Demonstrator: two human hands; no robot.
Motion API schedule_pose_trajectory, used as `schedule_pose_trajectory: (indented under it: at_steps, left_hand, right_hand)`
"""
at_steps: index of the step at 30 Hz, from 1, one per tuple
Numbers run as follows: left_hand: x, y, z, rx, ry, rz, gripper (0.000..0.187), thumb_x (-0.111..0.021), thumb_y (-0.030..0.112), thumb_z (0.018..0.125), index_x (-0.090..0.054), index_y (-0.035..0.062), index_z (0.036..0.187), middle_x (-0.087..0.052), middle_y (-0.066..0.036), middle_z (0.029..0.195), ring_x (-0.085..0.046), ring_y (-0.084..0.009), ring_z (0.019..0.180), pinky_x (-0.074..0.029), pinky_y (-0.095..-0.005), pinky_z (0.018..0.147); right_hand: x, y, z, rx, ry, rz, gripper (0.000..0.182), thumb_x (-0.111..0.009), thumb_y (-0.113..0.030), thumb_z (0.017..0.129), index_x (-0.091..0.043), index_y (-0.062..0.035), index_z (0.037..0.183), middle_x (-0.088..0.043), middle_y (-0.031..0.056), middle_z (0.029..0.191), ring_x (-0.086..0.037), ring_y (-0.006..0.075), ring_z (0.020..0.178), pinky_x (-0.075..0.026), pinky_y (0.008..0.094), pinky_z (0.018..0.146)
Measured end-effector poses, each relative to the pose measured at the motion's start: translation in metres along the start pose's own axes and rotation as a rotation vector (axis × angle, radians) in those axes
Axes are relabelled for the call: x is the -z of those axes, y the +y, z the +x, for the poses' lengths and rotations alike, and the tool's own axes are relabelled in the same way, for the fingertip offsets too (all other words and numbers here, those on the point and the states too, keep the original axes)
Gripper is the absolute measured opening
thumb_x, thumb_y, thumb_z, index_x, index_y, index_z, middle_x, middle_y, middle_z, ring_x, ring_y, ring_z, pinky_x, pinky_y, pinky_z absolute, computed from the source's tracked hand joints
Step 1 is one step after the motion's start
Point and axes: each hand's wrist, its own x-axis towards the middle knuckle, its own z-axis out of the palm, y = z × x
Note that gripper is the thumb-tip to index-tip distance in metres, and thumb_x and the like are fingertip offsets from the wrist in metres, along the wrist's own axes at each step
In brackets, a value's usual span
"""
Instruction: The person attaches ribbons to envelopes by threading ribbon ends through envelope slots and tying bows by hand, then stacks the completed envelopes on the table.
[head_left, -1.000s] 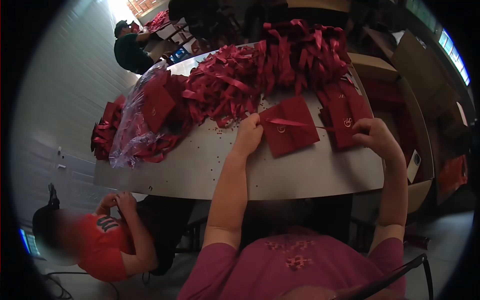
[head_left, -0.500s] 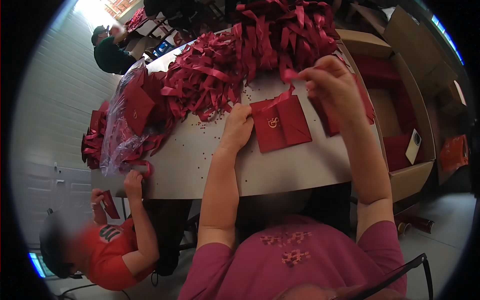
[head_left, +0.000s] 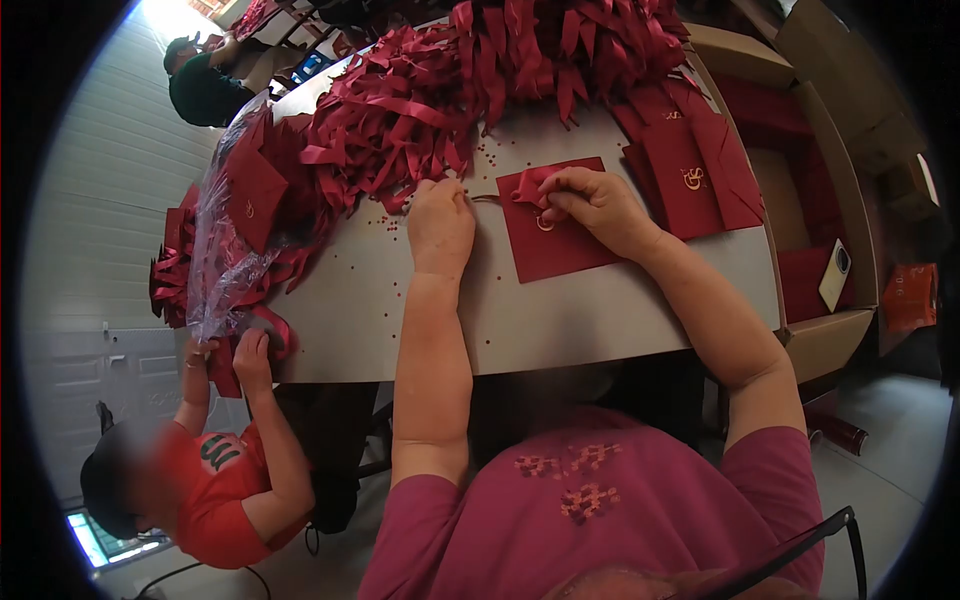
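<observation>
Hands: right hand (head_left: pixel 590 205) pinches ribbon (head_left: pixel 528 185) on the envelope (head_left: pixel 550 245); left hand (head_left: pixel 440 225) curled on grey table (head_left: pixel 560 315).

I am looking at a packing workshop: a grey worktable (head_left: pixel 560 320) is carrying a heap of red ribbons (head_left: pixel 480 80) across the top of the frame, cardboard boxes (head_left: pixel 830 200) are standing at right, and co-workers are sitting at left.

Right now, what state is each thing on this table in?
Red envelope: flat on the table, right hand pinching a ribbon on it.
Left hand: resting beside the envelope.
Ribbon pile: loose heap.
Envelope stack: flat, untouched.
Plastic bag: open, crumpled.
</observation>
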Motion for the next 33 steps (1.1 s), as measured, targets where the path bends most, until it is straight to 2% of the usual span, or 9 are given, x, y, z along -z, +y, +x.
schedule_pose_trajectory:
  at_steps: [3, 5, 7, 8, 12, 14, 17, 23, 33]
  left_hand:
    - [0.016, 0.018, -0.011, 0.124, 0.149, -0.047, 0.011, -0.057, 0.010, 0.087, -0.063, 0.0009, 0.084, -0.061, -0.017, 0.084, -0.060, -0.0391, 0.079, -0.048, -0.0448, 0.070]
    - [0.029, 0.032, -0.025, 0.187, -0.029, -0.105, 0.015, -0.058, 0.012, 0.087, -0.064, -0.0008, 0.082, -0.065, -0.018, 0.078, -0.061, -0.0398, 0.073, -0.049, -0.0434, 0.069]
    - [0.029, 0.052, -0.044, 0.341, -0.384, -0.187, 0.020, -0.060, 0.016, 0.087, -0.066, -0.0024, 0.085, -0.067, -0.020, 0.076, -0.062, -0.0399, 0.069, -0.049, -0.0424, 0.068]
    - [0.023, 0.052, -0.051, 0.383, -0.418, -0.309, 0.020, -0.064, 0.017, 0.085, -0.068, -0.0026, 0.090, -0.067, -0.018, 0.076, -0.064, -0.0307, 0.065, -0.050, -0.0385, 0.067]
    - [0.026, 0.067, -0.054, 0.431, -0.312, -0.414, 0.016, -0.066, 0.012, 0.085, -0.069, -0.0032, 0.090, -0.067, -0.010, 0.072, -0.061, -0.0178, 0.063, -0.048, -0.0320, 0.062]
    - [0.027, 0.070, -0.052, 0.546, -0.237, -0.752, 0.009, -0.067, 0.006, 0.086, -0.067, -0.0015, 0.091, -0.061, -0.002, 0.068, -0.048, -0.0065, 0.049, -0.034, -0.0214, 0.045]
    - [0.027, 0.061, -0.046, 0.665, -0.302, -1.129, 0.008, -0.066, 0.002, 0.086, -0.063, 0.0016, 0.094, -0.056, 0.002, 0.066, -0.040, -0.0039, 0.047, -0.028, -0.0203, 0.042]
    - [0.030, 0.056, -0.028, 0.766, -0.459, -1.383, 0.019, -0.065, -0.001, 0.085, -0.054, 0.0048, 0.099, -0.052, 0.002, 0.072, -0.037, -0.0045, 0.046, -0.027, -0.0200, 0.042]
    - [0.022, 0.039, -0.017, 0.682, -0.608, -1.371, 0.031, -0.063, -0.010, 0.077, -0.055, 0.0040, 0.103, -0.057, 0.000, 0.078, -0.040, -0.0027, 0.049, -0.028, -0.0177, 0.042]
  right_hand:
    - [0.001, 0.005, 0.003, -0.016, 0.034, 0.100, 0.010, -0.053, 0.001, 0.096, -0.061, 0.0026, 0.102, -0.065, 0.0064, 0.097, -0.067, 0.0121, 0.082, -0.054, 0.0251, 0.078]
    - [0.002, 0.005, 0.003, -0.008, 0.035, 0.091, 0.012, -0.053, 0.000, 0.096, -0.061, 0.0029, 0.104, -0.065, 0.0061, 0.097, -0.066, 0.0118, 0.082, -0.054, 0.0250, 0.078]
    - [-0.001, 0.005, 0.002, -0.013, 0.031, 0.082, 0.013, -0.054, 0.000, 0.096, -0.062, 0.0032, 0.107, -0.064, 0.0058, 0.098, -0.066, 0.0115, 0.082, -0.054, 0.0248, 0.078]
    - [-0.002, 0.004, 0.003, 0.020, 0.027, 0.057, 0.015, -0.055, -0.001, 0.096, -0.062, 0.0029, 0.108, -0.065, 0.0053, 0.098, -0.065, 0.0108, 0.081, -0.054, 0.0242, 0.077]
    - [-0.002, 0.011, 0.005, 0.127, 0.028, -0.046, 0.017, -0.059, -0.004, 0.095, -0.064, 0.0012, 0.111, -0.066, 0.0037, 0.098, -0.062, 0.0086, 0.080, -0.053, 0.0226, 0.075]
    - [-0.002, 0.009, 0.003, 0.135, 0.034, -0.054, 0.017, -0.060, -0.004, 0.095, -0.065, 0.0006, 0.110, -0.066, 0.0034, 0.098, -0.061, 0.0083, 0.080, -0.053, 0.0223, 0.075]
    - [0.000, 0.007, 0.005, 0.146, 0.049, -0.031, 0.016, -0.061, -0.005, 0.094, -0.065, 0.0000, 0.109, -0.066, 0.0029, 0.097, -0.060, 0.0078, 0.079, -0.052, 0.0220, 0.074]
    - [0.002, 0.009, 0.008, 0.142, 0.089, 0.017, 0.017, -0.061, -0.004, 0.094, -0.065, 0.0000, 0.109, -0.066, 0.0026, 0.095, -0.060, 0.0074, 0.078, -0.051, 0.0217, 0.073]
    - [0.001, 0.007, 0.009, 0.160, 0.100, -0.015, 0.015, -0.060, -0.004, 0.094, -0.065, 0.0000, 0.107, -0.065, 0.0018, 0.093, -0.059, 0.0070, 0.077, -0.051, 0.0217, 0.072]
